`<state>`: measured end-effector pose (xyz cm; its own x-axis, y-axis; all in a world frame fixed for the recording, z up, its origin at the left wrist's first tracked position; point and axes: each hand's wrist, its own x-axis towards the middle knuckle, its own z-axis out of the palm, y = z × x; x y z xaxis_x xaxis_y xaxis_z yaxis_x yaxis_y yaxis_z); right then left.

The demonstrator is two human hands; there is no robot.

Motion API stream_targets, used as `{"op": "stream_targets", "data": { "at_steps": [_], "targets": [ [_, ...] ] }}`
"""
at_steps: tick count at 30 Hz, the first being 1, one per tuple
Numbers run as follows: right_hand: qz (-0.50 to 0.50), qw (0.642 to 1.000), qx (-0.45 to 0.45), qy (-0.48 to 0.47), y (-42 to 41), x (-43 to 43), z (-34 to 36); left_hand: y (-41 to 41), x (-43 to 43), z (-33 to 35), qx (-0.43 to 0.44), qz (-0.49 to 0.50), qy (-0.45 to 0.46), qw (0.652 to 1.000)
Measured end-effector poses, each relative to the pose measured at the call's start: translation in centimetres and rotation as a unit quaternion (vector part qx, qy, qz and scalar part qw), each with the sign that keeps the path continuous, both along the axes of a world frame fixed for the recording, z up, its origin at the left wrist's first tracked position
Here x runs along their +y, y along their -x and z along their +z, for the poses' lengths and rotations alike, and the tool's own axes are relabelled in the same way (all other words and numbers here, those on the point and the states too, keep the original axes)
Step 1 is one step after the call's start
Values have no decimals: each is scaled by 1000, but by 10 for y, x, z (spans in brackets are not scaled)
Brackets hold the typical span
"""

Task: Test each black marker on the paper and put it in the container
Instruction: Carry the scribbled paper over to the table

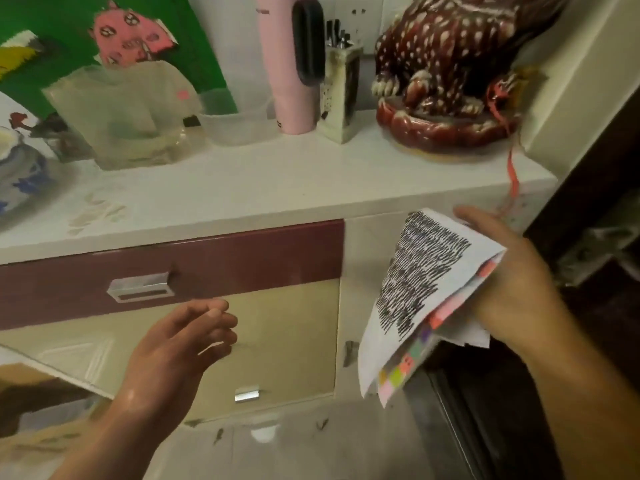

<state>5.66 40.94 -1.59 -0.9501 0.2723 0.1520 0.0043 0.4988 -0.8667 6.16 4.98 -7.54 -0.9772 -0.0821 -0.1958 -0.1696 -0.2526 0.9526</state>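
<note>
A person's right hand [512,275] grips 1 folded paper [426,271], scribbled black, just below the white countertop's [277,188] front edge, near its right end. The left hand [180,344] hangs loosely open, holding nothing, before 1 maroon drawer [242,261]. Dark markers [337,31], too blurred to count, stand in 1 white holder [341,95] at the back; a broad band of white surface separates it from the edge.

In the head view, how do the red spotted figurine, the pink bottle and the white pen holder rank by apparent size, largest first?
1. red spotted figurine
2. pink bottle
3. white pen holder
All three stand at similar depth on the counter, so nearness hardly matters.
</note>
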Motion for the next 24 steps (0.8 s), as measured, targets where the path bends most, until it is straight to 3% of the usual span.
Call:
{"op": "stream_targets", "data": {
  "at_steps": [3, 6, 9, 12, 17, 24],
  "targets": [
    [-75, 993, -90, 26, -49, 15, -41, -1, 26, -20, -19, -68, 24, 997],
    [-142, 975, -123, 118, -98, 25, -87, -3, 54, -40, -45, -158, 46, 985],
    [-225, 932, -151, 242, -148, 20, -130, -6, 77, -58, -52, -254, 81, 962],
    [-306, 890, -144, 305, -198, -3, -161, -10, 89, -69, -50, -341, 109, 932],
    [-441, 819, -110, 351, -291, -74, -196, -22, 84, -101, -71, -474, 131, 868],
    [-603, 673, -43, 426, -435, -229, -209, -100, 69, -144, -85, -644, 187, 737]
  ]
}}
